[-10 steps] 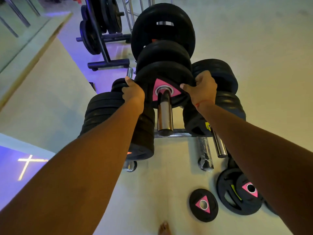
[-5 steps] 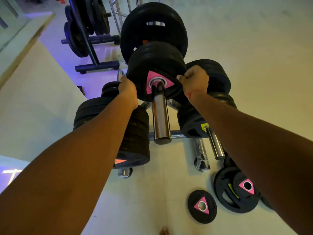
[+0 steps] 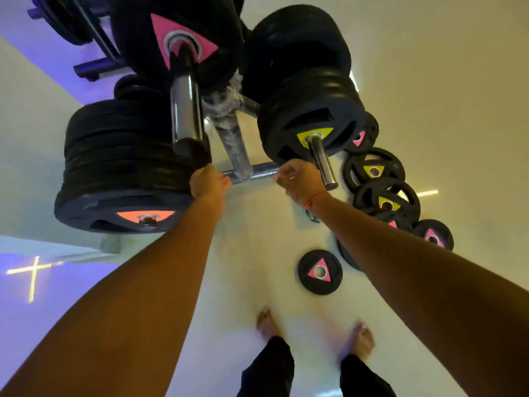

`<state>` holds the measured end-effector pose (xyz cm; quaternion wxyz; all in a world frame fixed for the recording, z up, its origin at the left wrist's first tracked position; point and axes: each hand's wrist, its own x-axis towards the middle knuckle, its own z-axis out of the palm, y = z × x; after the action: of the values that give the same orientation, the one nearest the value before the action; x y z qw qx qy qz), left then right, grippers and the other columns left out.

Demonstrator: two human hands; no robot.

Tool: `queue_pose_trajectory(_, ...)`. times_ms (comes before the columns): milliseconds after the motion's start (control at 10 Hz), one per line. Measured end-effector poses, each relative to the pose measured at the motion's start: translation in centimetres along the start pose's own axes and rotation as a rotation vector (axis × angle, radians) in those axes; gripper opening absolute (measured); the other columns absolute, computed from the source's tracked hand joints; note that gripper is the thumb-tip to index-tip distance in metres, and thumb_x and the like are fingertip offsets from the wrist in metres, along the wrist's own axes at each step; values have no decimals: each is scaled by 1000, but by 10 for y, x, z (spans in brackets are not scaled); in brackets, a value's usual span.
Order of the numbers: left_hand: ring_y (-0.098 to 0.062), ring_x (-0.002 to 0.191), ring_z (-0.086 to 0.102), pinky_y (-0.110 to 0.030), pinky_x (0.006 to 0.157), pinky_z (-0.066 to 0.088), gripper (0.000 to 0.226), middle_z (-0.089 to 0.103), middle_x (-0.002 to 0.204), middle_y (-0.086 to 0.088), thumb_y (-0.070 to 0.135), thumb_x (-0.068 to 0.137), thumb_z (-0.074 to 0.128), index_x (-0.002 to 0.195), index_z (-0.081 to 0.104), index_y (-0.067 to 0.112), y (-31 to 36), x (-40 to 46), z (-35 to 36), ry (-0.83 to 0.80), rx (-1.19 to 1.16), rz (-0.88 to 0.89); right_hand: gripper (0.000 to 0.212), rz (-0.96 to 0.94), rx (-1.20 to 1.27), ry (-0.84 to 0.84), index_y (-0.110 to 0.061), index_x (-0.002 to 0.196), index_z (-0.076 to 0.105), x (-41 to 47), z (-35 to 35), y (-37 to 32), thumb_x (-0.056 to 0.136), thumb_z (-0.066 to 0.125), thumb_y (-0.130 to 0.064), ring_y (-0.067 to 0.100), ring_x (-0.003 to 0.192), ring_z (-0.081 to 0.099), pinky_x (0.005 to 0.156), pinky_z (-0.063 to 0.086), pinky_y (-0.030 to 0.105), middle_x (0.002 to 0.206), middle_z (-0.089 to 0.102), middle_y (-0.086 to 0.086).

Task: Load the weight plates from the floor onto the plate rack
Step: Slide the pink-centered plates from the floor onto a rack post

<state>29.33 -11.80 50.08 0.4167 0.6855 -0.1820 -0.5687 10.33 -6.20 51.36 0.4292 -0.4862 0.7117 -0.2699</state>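
Both hands empty: left hand loosely curled, right hand relaxed open. Loose plates lie on floor below right hand. Risk: dropped plate striking bare feet; rack pegs nearly full.

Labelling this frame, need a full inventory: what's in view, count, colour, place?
rack: one, chrome pegs, centre
pink-marked plate: one, black, front of upper centre peg stack
yellow-marked plate: one, black, front of right peg stack
orange-marked plate: one, black, front of left peg stack
small pink plate: one, black, alone on floor by feet
floor pile: several black plates, pink and yellow marks, right; exact count unclear
second rack: one, dark, top left
left hand: empty, loosely curled, near rack base
right hand: empty, fingers loose
feet: two, bare, bottom
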Motion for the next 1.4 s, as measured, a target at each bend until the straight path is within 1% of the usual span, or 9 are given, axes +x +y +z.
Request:
queue_pose_trajectory(100, -40, 120, 60, -34, 92, 53, 25, 59, 124, -35, 20, 105, 44, 109, 58, 0, -92, -15, 21, 60, 60, -118, 23, 95, -30, -9, -5, 103, 71, -27, -14, 85, 89, 76, -23, 25, 98, 64, 91, 50, 33, 105, 70, 12)
queue_pose_trajectory(200, -47, 103, 65, -50, 81, 57, 44, 63, 103, -35, 34, 86, 60, 106, 58, -6, -177, -5, 52, 30, 393, -87, 27, 214, -68, -65, -5, 112, 71, -41, -22, 184, 93, 70, -25, 30, 111, 64, 95, 47, 34, 115, 70, 13)
queue_pose_trajectory(300, -54, 115, 58, -57, 93, 54, 66, 58, 123, -38, 45, 83, 64, 120, 58, -10, -283, 10, 85, -84, 608, -143, 34, 325, -123, -141, -7, 128, 64, -45, -19, 283, 100, 61, -25, 35, 124, 57, 103, 42, 39, 132, 63, 16)
queue_pose_trajectory(500, -33, 120, 60, -31, 84, 44, 48, 62, 133, -14, 38, 100, 57, 136, 57, 6, -430, 51, 135, -250, 915, -94, 50, 504, -83, -131, -8, 146, 47, -31, 23, 453, 102, 57, -29, 35, 136, 47, 108, 39, 38, 148, 50, 16)
queue_pose_trajectory(800, -35, 131, 52, -41, 100, 48, 62, 50, 146, -15, 45, 99, 57, 148, 41, 12, -615, 160, 124, -285, 1225, -80, 59, 656, -54, -121, -6, 149, 39, 35, 118, 624, 99, 62, -29, 36, 137, 45, 107, 41, 39, 150, 45, 18)
queue_pose_trajectory(1000, -40, 143, 38, -54, 113, 39, 80, 34, 158, -17, 49, 98, 58, 159, 19, 13, -672, 215, 123, -214, 1386, -35, 69, 746, 28, -98, -10, 148, 37, 70, 168, 685, 92, 70, -32, 38, 130, 50, 103, 49, 44, 145, 48, 17)
queue_pose_trajectory(1100, -40, 142, 39, -51, 111, 43, 82, 34, 158, -17, 44, 96, 62, 159, 21, 11, -688, 230, 120, -181, 1253, -91, 84, 763, 71, -38, -16, 151, 30, 77, 187, 694, 84, 77, -37, 41, 132, 48, 105, 48, 51, 145, 46, 16)
queue_pose_trajectory(1300, -37, 127, 52, -43, 96, 48, 62, 49, 142, -18, 50, 99, 53, 144, 49, 8, -696, 240, 129, -22, 1096, -104, 92, 893, 142, 143, -21, 151, 33, 82, 195, 704, 78, 78, -53, 40, 132, 42, 106, 46, 52, 146, 39, 13)
queue_pose_trajectory(1400, -37, 120, 58, -46, 102, 47, 66, 59, 134, -20, 59, 97, 47, 132, 60, 5, -695, 260, 125, -6, 958, -210, 92, 954, 249, 120, -22, 142, 44, 79, 194, 717, 67, 81, -62, 39, 125, 49, 101, 50, 54, 140, 43, 10)
